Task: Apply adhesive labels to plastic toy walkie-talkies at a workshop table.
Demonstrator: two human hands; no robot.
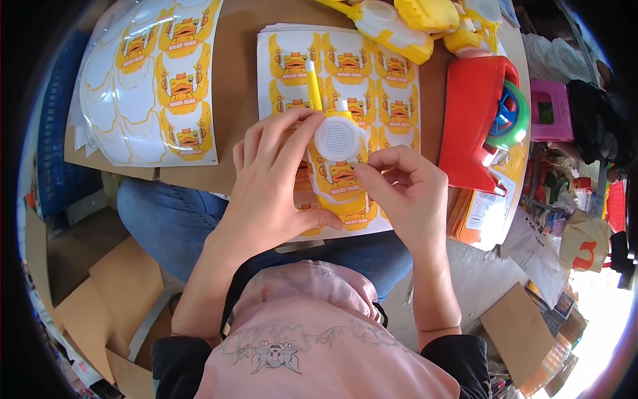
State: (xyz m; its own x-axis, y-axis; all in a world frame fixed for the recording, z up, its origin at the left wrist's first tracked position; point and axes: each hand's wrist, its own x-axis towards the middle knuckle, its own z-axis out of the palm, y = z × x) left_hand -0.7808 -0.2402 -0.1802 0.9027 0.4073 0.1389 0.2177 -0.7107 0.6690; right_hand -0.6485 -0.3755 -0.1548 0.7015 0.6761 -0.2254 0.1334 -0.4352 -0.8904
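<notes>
A yellow toy walkie-talkie [336, 138] with a round white speaker grille and a yellow antenna lies over a stack of sticker sheets [401, 133]. My left hand [262, 183] grips it, fingers at the top by the antenna and thumb at the bottom edge. A cartoon duck sticker [344, 178] sits on the toy's front, below the grille. At the sticker's right edge, my right hand [412, 189] is closed, thumb and forefinger pinched together there. Its other fingers are curled and partly hidden.
Further yellow toy walkie-talkies [392, 30] lie at the far edge of the table. A red tape dispenser [468, 120] with a green roll stands at the right, orange packs [462, 213] nearby. Partly used sticker sheets [143, 86] lie at the left. Cardboard boxes [109, 299] stand below left.
</notes>
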